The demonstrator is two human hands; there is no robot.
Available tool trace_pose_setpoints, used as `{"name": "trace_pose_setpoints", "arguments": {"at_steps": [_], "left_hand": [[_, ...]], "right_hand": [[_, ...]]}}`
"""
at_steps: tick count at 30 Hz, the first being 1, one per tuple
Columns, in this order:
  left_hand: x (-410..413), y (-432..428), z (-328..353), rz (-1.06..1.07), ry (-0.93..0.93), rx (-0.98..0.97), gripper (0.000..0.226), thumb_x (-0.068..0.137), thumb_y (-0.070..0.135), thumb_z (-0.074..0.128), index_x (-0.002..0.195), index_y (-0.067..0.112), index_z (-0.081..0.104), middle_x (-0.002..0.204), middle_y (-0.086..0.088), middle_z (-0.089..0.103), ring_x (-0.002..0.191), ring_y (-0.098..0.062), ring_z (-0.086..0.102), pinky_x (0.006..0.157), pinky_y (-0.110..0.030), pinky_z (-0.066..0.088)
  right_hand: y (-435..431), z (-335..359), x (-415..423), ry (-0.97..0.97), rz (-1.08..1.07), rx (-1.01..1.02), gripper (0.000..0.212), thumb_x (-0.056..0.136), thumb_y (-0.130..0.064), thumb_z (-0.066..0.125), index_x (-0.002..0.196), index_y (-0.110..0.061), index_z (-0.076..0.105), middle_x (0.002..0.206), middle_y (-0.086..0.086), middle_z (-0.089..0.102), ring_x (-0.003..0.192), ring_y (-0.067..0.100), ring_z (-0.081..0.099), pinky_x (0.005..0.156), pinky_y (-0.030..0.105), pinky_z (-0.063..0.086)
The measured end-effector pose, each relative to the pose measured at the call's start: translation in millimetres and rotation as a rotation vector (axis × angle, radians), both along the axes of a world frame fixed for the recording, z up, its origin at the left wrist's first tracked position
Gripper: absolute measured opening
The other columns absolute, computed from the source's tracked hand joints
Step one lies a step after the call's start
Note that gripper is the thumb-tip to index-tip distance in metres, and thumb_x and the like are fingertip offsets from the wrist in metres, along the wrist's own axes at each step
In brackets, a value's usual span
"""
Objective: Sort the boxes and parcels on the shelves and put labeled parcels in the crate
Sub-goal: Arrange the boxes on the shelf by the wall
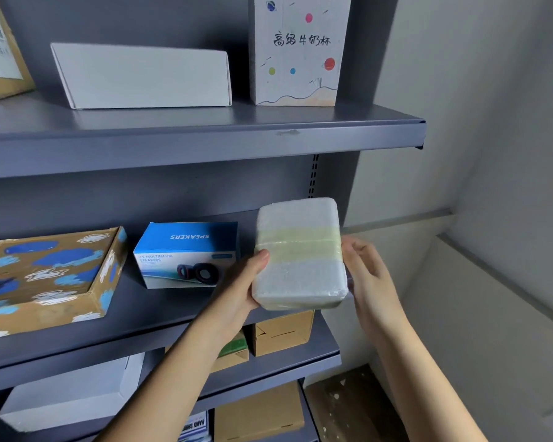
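Observation:
A white foam parcel (299,253) wrapped with a band of yellowish tape is held upright at the right end of the middle shelf (160,311). My left hand (241,288) grips its left edge, thumb on the front face. My right hand (367,279) holds its right edge, fingers going behind it. No label shows on the face turned to me. The crate is not in view.
On the middle shelf sit a blue speakers box (186,253) and a brown box painted with blue clouds (48,275). The top shelf (205,135) carries a plain white box (141,76), a tall decorated white box (297,49) and a labeled cardboard box (0,46). Lower shelves hold brown and white boxes.

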State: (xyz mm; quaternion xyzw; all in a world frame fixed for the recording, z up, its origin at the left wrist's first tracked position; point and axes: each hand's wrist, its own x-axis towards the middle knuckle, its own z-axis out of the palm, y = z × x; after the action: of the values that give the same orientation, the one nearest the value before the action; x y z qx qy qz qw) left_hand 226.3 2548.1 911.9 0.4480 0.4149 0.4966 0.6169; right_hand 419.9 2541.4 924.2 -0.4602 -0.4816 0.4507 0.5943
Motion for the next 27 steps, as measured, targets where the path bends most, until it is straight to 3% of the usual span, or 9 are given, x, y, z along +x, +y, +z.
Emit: {"name": "trace_pose_setpoints", "arguments": {"at_steps": [5, 9, 11, 13, 14, 16, 19, 23, 27], "left_hand": [[0.1, -1.8, -4.3, -0.087, -0.11, -0.017, 0.05, 0.079, 0.047, 0.053, 0.121, 0.021, 0.062, 0.111, -0.003, 0.073, 0.105, -0.015, 0.068, 0.076, -0.029, 0.057], [4.4, -4.5, -7.1, -0.001, -0.051, -0.003, 0.061, 0.077, 0.056, 0.059, 0.127, 0.021, 0.061, 0.12, -0.004, 0.069, 0.115, -0.02, 0.064, 0.094, -0.037, 0.053], [5.4, -3.5, -8.9, 0.139, 0.025, 0.066, 0.059, 0.076, 0.056, 0.07, 0.129, 0.034, 0.058, 0.128, 0.005, 0.065, 0.119, -0.013, 0.06, 0.099, -0.034, 0.05], [6.3, -5.1, -3.5, 0.228, 0.229, 0.228, 0.042, 0.094, 0.033, 0.064, 0.128, 0.052, 0.049, 0.13, 0.02, 0.058, 0.116, 0.002, 0.056, 0.091, -0.015, 0.048], [7.2, -5.7, -0.8, 0.242, 0.336, 0.298, 0.048, 0.098, 0.019, 0.057, 0.129, 0.054, 0.043, 0.131, 0.021, 0.054, 0.116, 0.005, 0.054, 0.089, -0.011, 0.047], [9.4, -4.9, 3.1, 0.24, 0.457, 0.356, 0.052, 0.1, 0.01, 0.05, 0.134, 0.048, 0.041, 0.138, 0.014, 0.048, 0.122, -0.002, 0.05, 0.098, -0.02, 0.046], [11.3, -8.9, 9.5, 0.14, 0.402, 0.257, 0.047, 0.1, 0.027, 0.052, 0.143, 0.04, 0.037, 0.139, 0.012, 0.046, 0.118, -0.003, 0.049, 0.088, -0.02, 0.043], [9.7, -12.9, 18.7, 0.068, 0.271, 0.169, 0.069, 0.076, 0.058, 0.067, 0.136, 0.039, 0.038, 0.13, 0.016, 0.056, 0.11, 0.003, 0.055, 0.08, -0.017, 0.045], [4.1, -6.6, 19.9, 0.113, 0.203, 0.087, 0.069, 0.068, 0.062, 0.074, 0.128, 0.039, 0.047, 0.121, 0.017, 0.062, 0.11, -0.001, 0.057, 0.094, -0.026, 0.044]], "right_hand": [[0.4, -9.5, 10.8, 0.079, 0.247, -0.17, 0.049, 0.098, -0.053, 0.047, 0.14, -0.029, 0.045, 0.128, -0.005, 0.062, 0.112, 0.013, 0.066, 0.079, 0.031, 0.059], [2.5, -14.1, 15.1, 0.147, 0.278, -0.167, 0.074, 0.085, -0.055, 0.063, 0.148, -0.027, 0.037, 0.134, -0.001, 0.062, 0.118, 0.019, 0.064, 0.086, 0.036, 0.056], [2.6, -12.5, 14.7, 0.124, 0.216, -0.172, 0.069, 0.082, -0.049, 0.066, 0.142, -0.023, 0.045, 0.129, 0.001, 0.066, 0.113, 0.019, 0.067, 0.087, 0.036, 0.056], [1.4, -9.4, 13.1, 0.07, 0.138, -0.162, 0.062, 0.081, -0.048, 0.074, 0.132, -0.019, 0.055, 0.12, 0.002, 0.071, 0.106, 0.017, 0.07, 0.083, 0.032, 0.056], [0.6, -8.1, 11.9, 0.049, 0.096, -0.148, 0.058, 0.081, -0.047, 0.076, 0.127, -0.017, 0.059, 0.115, 0.002, 0.072, 0.101, 0.014, 0.071, 0.078, 0.028, 0.056], [-1.1, -6.4, 9.2, 0.009, 0.031, -0.106, 0.043, 0.083, -0.04, 0.072, 0.119, -0.016, 0.063, 0.106, 0.0, 0.074, 0.092, 0.009, 0.071, 0.069, 0.019, 0.053], [-3.2, -4.4, 2.9, -0.062, -0.03, -0.034, 0.027, 0.089, -0.03, 0.071, 0.114, -0.021, 0.064, 0.1, -0.006, 0.073, 0.086, 0.003, 0.07, 0.064, 0.015, 0.051], [-5.5, -7.5, -3.5, -0.174, -0.053, 0.043, 0.035, 0.092, -0.04, 0.067, 0.123, -0.025, 0.061, 0.111, -0.005, 0.071, 0.099, 0.008, 0.068, 0.074, 0.02, 0.054], [-9.2, -7.2, -2.4, -0.19, -0.028, 0.109, 0.04, 0.093, -0.048, 0.05, 0.127, -0.029, 0.062, 0.125, -0.005, 0.065, 0.115, 0.01, 0.062, 0.094, 0.033, 0.054]]}}
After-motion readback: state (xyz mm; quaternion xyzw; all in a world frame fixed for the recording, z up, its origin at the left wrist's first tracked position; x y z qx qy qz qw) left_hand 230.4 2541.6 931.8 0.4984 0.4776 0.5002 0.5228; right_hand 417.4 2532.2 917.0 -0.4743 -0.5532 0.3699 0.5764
